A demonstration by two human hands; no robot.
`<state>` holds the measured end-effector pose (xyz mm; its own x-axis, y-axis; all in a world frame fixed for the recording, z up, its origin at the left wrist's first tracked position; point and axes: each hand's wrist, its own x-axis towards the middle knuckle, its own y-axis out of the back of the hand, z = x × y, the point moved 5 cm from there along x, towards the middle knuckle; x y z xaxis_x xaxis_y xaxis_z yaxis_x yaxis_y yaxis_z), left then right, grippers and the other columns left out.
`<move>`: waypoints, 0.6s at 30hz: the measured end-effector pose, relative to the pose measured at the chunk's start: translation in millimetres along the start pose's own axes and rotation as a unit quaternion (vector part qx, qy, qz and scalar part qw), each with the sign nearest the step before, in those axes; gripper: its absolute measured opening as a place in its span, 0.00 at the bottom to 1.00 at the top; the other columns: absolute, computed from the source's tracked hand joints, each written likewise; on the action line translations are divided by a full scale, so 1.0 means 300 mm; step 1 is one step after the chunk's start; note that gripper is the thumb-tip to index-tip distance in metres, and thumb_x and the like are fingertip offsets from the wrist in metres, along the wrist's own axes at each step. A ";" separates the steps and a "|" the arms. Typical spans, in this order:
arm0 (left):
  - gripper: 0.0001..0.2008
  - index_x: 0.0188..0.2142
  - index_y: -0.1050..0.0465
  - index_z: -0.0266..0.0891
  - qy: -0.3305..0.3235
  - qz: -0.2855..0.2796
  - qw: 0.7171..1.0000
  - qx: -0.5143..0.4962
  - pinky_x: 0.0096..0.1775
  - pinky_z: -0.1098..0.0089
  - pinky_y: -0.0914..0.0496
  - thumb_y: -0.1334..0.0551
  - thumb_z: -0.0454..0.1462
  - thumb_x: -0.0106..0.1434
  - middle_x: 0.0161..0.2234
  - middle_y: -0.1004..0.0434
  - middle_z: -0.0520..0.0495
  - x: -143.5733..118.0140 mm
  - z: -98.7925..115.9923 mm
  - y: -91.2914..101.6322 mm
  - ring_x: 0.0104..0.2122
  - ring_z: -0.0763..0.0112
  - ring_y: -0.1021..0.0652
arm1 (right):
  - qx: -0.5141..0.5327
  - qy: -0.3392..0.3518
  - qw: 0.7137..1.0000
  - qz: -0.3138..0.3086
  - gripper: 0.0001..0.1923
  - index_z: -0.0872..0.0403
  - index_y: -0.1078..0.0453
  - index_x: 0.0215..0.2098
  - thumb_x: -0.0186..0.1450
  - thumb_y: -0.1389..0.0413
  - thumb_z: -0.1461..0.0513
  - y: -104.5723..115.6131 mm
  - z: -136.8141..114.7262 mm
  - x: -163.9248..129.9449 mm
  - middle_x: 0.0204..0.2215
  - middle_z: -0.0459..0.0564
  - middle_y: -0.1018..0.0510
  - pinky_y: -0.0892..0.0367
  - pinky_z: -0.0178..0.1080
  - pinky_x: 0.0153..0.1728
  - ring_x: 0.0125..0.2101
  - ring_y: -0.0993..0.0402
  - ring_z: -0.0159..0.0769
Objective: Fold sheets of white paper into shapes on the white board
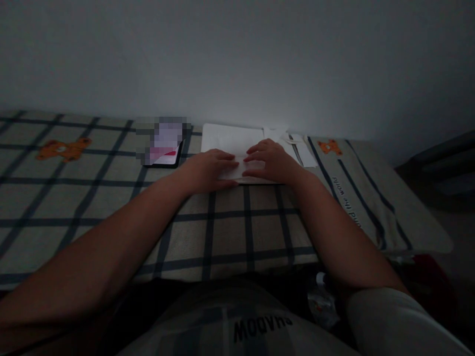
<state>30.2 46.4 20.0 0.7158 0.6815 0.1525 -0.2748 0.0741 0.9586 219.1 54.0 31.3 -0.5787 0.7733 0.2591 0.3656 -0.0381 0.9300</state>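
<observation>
We see a white sheet (230, 143) lying flat on the bed (111, 198), at its far edge near the wall (237, 59). The bed carries a checked cover with dark lines and an orange bear print (63, 149).

Handling, as we judge it: the sheet looks thin, light and limp, most likely paper or thin fabric; the dim light does not let us tell which. It should bend and crease readily and slide easily over the cover. The soft bed under it gives little backing, so a press will sink. We would take hold at the near edge or a corner, where a fold already seems raised, and pinch lightly; a hard pull could tear or wrinkle it.

Left hand (210, 170): palm down, fingers extended and close together, resting on the near part of the sheet. It grips nothing; it presses flat.

Right hand (269, 160): palm down, fingers slightly curled and spread, resting on the sheet just beside the left hand. The fingertips of both hands nearly meet. We cannot tell whether the right fingertips pinch a fold.

Nearby: a dark phone (163, 153) lies left of the sheet, apart from it. A white strap (293, 143) lies at the sheet's right.
</observation>
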 end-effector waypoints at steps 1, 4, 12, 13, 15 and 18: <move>0.27 0.59 0.23 0.47 0.001 0.003 1.000 -0.006 0.63 0.54 0.34 0.37 0.54 0.65 0.63 0.26 0.42 -0.001 -0.002 0.001 0.62 0.49 0.27 | -0.001 -0.006 1.000 -0.006 0.20 0.48 0.17 0.47 0.60 0.31 0.48 -0.002 0.001 -0.002 0.51 0.55 0.18 0.38 0.54 0.59 0.54 0.29 0.53; 0.27 0.60 0.24 0.49 -0.005 0.014 1.000 -0.023 0.62 0.56 0.33 0.38 0.54 0.66 0.62 0.25 0.43 -0.002 -0.008 0.004 0.62 0.51 0.26 | -0.010 -0.036 0.998 -0.040 0.29 0.48 0.19 0.52 0.57 0.30 0.44 -0.013 0.007 -0.007 0.57 0.57 0.21 0.40 0.56 0.60 0.59 0.32 0.56; 0.31 0.64 0.28 0.44 0.017 0.048 0.998 -0.038 0.61 0.55 0.33 0.39 0.53 0.66 0.61 0.23 0.40 0.001 -0.027 0.014 0.60 0.51 0.25 | 0.014 -0.043 0.998 -0.036 0.22 0.47 0.18 0.50 0.61 0.32 0.48 -0.011 0.009 -0.012 0.55 0.56 0.19 0.39 0.57 0.61 0.58 0.28 0.55; 0.31 0.64 0.28 0.43 0.035 0.058 0.997 -0.040 0.60 0.55 0.32 0.39 0.53 0.66 0.59 0.22 0.39 0.001 -0.033 0.019 0.58 0.51 0.23 | 0.017 -0.039 0.999 -0.031 0.20 0.48 0.18 0.50 0.62 0.33 0.50 -0.008 0.010 -0.012 0.54 0.56 0.18 0.39 0.56 0.61 0.58 0.27 0.54; 0.32 0.65 0.28 0.40 0.067 0.072 0.994 -0.057 0.56 0.53 0.29 0.39 0.54 0.66 0.56 0.20 0.37 0.000 -0.042 0.031 0.54 0.49 0.21 | 0.026 -0.036 0.999 -0.023 0.17 0.49 0.18 0.49 0.63 0.35 0.54 -0.003 0.015 -0.010 0.53 0.55 0.17 0.38 0.53 0.61 0.56 0.25 0.52; 0.33 0.64 0.28 0.38 0.061 0.097 0.984 -0.135 0.57 0.53 0.30 0.40 0.53 0.66 0.56 0.19 0.37 -0.003 -0.045 0.049 0.54 0.50 0.21 | 0.050 -0.042 0.998 -0.001 0.10 0.51 0.18 0.41 0.65 0.40 0.60 0.010 0.025 -0.006 0.45 0.53 0.15 0.35 0.48 0.56 0.48 0.21 0.46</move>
<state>16.8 56.6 30.6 0.5544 0.7834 0.2807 -0.5710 0.1127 0.8132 226.6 57.1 31.7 -0.5172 0.8242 0.2305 0.4384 0.0238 0.8985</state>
